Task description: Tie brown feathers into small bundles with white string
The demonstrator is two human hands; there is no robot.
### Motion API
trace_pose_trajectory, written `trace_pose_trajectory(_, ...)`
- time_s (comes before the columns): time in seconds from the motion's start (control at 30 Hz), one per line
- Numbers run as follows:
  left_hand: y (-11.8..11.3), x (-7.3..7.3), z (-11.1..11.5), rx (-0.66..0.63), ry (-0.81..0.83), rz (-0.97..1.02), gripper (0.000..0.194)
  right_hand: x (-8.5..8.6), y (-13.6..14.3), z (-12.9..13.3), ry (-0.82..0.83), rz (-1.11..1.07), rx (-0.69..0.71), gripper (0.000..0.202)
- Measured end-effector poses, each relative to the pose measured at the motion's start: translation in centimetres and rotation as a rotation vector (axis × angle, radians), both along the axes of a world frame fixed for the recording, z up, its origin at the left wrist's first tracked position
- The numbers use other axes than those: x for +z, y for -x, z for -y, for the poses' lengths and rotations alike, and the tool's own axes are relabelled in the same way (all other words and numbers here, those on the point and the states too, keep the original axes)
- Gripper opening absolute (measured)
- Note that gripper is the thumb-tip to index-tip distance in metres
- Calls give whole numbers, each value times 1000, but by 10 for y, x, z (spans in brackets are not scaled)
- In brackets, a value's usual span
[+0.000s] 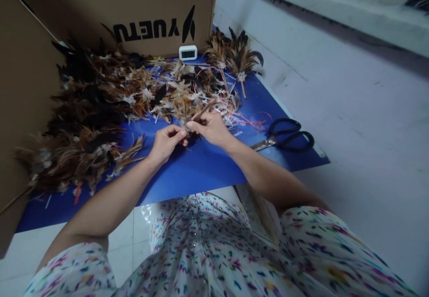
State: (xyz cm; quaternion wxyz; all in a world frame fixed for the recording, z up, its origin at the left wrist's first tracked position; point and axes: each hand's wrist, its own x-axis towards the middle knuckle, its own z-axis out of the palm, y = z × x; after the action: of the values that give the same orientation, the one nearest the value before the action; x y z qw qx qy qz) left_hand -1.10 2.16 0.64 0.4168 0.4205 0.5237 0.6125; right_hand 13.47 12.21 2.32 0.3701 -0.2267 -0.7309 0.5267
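Both hands meet over the front middle of the blue table, pinching a small bunch of brown feathers (pixel 185 115) between them. My left hand (pixel 168 141) has thumb and fingertips closed on the lower end of the bunch. My right hand (pixel 212 128) is closed on the feathers from the right, with thin brown feathers sticking up past its fingers. The exact grip point is partly hidden by the fingertips. Just behind the hands lies a wide heap of brown and black feathers (pixel 137 92) with white fluffy bases.
Black-handled scissors (pixel 291 134) lie at the right of the blue table (pixel 187 172), near red string (pixel 250 122). A white digital timer (pixel 188 52) stands before a cardboard box (pixel 140 2). Two feather bundles (pixel 239 56) rest at the back right. A wall runs along the right.
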Motion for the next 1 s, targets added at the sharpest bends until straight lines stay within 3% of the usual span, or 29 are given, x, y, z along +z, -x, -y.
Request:
trace_pose_trajectory(0.2, -2, 3, 1, 15, 5, -22, 42, 0, 0, 4, -63, 13, -24, 26)
trace_pose_trajectory(0.43, -2, 4, 4, 6, -18, -102, 40, -1, 1, 7, -58, 41, -34, 27)
trace_pose_trajectory(0.67, -1, 4, 5, 77, -47, -278, 36, 1, 0, 7, -69, 74, 46, 34)
trace_pose_trajectory(0.87, -2, 9, 7, 158, -84, -510, 23, 2, 1, 9, -113, 93, -4, 36)
trace_pose_trajectory(1.0, -2, 9, 8, 181, -123, -554, 18, 2, 1, 10, -124, 83, -48, 41)
